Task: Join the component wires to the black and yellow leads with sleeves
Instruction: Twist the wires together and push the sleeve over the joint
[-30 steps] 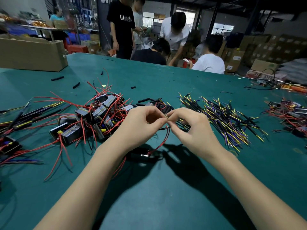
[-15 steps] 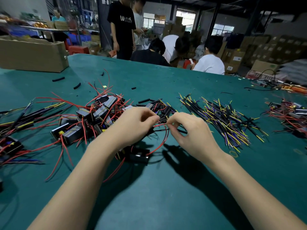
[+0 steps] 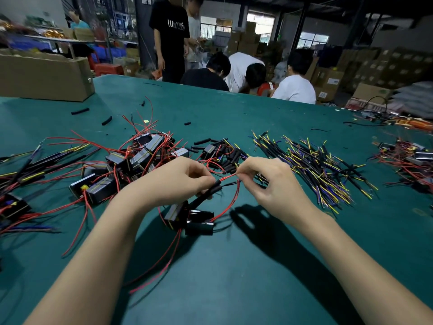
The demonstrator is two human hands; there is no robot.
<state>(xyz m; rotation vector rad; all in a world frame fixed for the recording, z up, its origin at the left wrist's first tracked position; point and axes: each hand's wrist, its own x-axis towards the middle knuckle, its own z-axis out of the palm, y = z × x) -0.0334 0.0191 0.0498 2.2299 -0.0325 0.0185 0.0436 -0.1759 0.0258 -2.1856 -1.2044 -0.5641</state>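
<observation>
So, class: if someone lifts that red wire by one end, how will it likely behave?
The red wire probably flops, since it already sags in a loop below the right hand. It looks thin, so likely light. Its far end joins a black component, which may drag along.

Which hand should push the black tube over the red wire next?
Probably the left hand: it already grips the black sleeves, which point at the red wire. The right hand pinches that wire's end and can hold it steady.

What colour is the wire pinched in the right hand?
Red, seen in the head view: the wire runs from the right hand towards the left hand.
</observation>
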